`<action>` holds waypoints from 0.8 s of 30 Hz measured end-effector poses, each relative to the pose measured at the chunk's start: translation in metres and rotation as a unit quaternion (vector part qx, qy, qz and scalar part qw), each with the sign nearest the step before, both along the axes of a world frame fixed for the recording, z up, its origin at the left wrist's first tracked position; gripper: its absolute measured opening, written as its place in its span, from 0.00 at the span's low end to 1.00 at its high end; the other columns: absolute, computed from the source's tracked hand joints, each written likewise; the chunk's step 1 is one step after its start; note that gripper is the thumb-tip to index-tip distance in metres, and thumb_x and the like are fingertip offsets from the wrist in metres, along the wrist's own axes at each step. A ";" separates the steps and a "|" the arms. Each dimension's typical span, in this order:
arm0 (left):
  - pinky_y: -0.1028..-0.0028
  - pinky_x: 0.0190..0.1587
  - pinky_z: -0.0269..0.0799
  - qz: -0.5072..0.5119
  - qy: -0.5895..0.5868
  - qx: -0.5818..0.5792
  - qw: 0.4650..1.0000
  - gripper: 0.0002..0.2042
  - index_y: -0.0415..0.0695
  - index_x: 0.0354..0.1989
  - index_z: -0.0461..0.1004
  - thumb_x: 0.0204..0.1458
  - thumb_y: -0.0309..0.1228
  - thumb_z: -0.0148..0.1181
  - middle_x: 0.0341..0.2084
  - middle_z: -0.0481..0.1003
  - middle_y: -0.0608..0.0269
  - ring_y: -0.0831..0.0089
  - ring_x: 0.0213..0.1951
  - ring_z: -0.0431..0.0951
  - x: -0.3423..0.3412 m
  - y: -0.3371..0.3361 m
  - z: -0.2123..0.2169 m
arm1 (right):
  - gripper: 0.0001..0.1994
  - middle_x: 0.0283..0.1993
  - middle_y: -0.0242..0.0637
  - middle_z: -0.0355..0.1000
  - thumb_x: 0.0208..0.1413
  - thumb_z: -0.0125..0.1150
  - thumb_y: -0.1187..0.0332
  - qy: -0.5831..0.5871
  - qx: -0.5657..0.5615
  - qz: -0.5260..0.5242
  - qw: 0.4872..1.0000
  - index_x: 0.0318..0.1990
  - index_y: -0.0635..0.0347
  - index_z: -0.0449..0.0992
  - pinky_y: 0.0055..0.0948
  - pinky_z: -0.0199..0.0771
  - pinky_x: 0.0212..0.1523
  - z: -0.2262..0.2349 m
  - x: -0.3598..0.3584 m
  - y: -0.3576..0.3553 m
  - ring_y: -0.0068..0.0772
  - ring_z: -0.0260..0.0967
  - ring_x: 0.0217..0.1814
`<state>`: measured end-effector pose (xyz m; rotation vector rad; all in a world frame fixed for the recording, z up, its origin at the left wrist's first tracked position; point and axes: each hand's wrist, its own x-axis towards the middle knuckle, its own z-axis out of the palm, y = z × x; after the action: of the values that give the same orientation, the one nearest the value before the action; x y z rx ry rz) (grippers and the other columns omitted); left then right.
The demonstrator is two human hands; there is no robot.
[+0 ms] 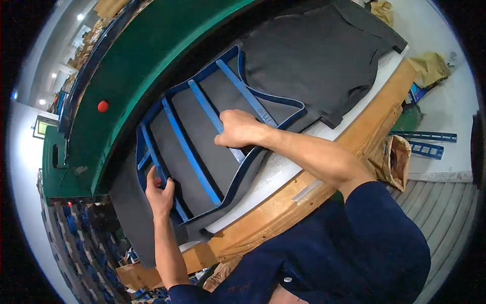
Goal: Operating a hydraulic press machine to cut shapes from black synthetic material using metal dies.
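Observation:
A blue metal cutting die [178, 137] with a curved outline and several crossbars lies on a dark grey sheet [309, 48]. My right hand [240, 127] is closed round one of its middle crossbars, the fingers curled under and partly hidden. Toward the left end, my left hand [160, 195] grips another crossbar between thumb and fingers. Grey material shows inside the die's outline and spreads out beyond both of its ends.
A green press beam [126, 66] with a red knob [103, 106] arches along the far side. The near edge of the work surface is a wooden board [253, 218]. Beyond the right end are brown paper bags [397, 159] and blue slotted metal strips [425, 150]. Stacked dark pieces [83, 248] stand lower left.

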<state>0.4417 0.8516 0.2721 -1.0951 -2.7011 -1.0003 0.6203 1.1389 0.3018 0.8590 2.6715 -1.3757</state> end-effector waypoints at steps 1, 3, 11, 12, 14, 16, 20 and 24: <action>0.74 0.30 0.68 0.001 0.001 -0.002 1.000 0.30 0.42 0.59 0.68 0.43 0.26 0.66 0.23 0.69 0.67 0.77 0.25 0.68 0.003 0.000 0.002 | 0.18 0.38 0.54 0.76 0.41 0.64 0.61 -0.003 -0.010 0.006 1.000 0.35 0.68 0.76 0.43 0.73 0.47 0.001 0.001 0.001 0.51 0.75 0.44; 0.76 0.31 0.67 0.011 -0.004 -0.021 1.000 0.29 0.41 0.59 0.67 0.44 0.25 0.65 0.23 0.69 0.67 0.78 0.26 0.69 0.015 0.007 0.011 | 0.18 0.38 0.54 0.76 0.41 0.64 0.61 -0.004 -0.027 0.008 1.000 0.36 0.68 0.75 0.42 0.73 0.47 -0.002 0.002 0.005 0.50 0.75 0.44; 0.77 0.31 0.67 0.014 -0.033 -0.003 0.999 0.28 0.40 0.59 0.67 0.45 0.24 0.64 0.22 0.68 0.68 0.78 0.26 0.68 0.012 -0.003 0.004 | 0.17 0.37 0.54 0.75 0.41 0.62 0.63 -0.003 -0.039 0.028 0.999 0.36 0.68 0.74 0.43 0.72 0.48 0.003 0.006 0.006 0.53 0.74 0.44; 0.77 0.31 0.67 0.010 -0.043 0.016 0.999 0.28 0.39 0.58 0.67 0.45 0.23 0.64 0.22 0.68 0.68 0.78 0.26 0.68 0.012 -0.003 0.003 | 0.17 0.37 0.54 0.75 0.42 0.62 0.63 -0.001 -0.052 0.029 0.998 0.36 0.69 0.74 0.44 0.72 0.48 0.003 0.007 0.007 0.53 0.74 0.44; 0.77 0.31 0.67 0.022 -0.048 0.003 0.999 0.28 0.39 0.58 0.67 0.45 0.24 0.64 0.22 0.67 0.68 0.78 0.26 0.68 0.012 -0.001 0.006 | 0.17 0.37 0.54 0.75 0.42 0.62 0.63 0.003 -0.049 0.034 0.998 0.36 0.69 0.74 0.44 0.72 0.47 0.000 0.006 0.008 0.53 0.74 0.44; 0.76 0.32 0.67 0.027 -0.042 -0.008 0.999 0.28 0.40 0.58 0.67 0.45 0.24 0.64 0.22 0.66 0.68 0.77 0.26 0.67 0.013 -0.004 0.005 | 0.18 0.37 0.55 0.75 0.42 0.62 0.62 0.008 -0.046 0.044 0.998 0.36 0.69 0.74 0.45 0.73 0.47 -0.001 0.004 0.007 0.53 0.74 0.43; 0.74 0.33 0.69 0.012 -0.009 -0.021 1.000 0.28 0.40 0.59 0.67 0.45 0.25 0.65 0.23 0.69 0.64 0.75 0.27 0.69 0.015 0.002 0.007 | 0.18 0.37 0.57 0.75 0.41 0.62 0.61 0.031 -0.026 0.021 0.999 0.35 0.69 0.74 0.44 0.73 0.47 -0.005 0.005 0.005 0.55 0.74 0.44; 0.70 0.37 0.71 0.028 -0.014 -0.042 0.999 0.30 0.37 0.60 0.65 0.47 0.30 0.67 0.27 0.74 0.59 0.69 0.31 0.74 0.025 0.007 0.020 | 0.17 0.36 0.55 0.75 0.40 0.62 0.62 0.009 -0.018 0.011 1.000 0.33 0.67 0.75 0.44 0.73 0.46 -0.004 0.002 0.006 0.53 0.74 0.43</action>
<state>0.4666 0.8582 0.2917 -1.0197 -2.8034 -0.9085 0.6227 1.1449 0.2973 0.8164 2.6525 -1.4304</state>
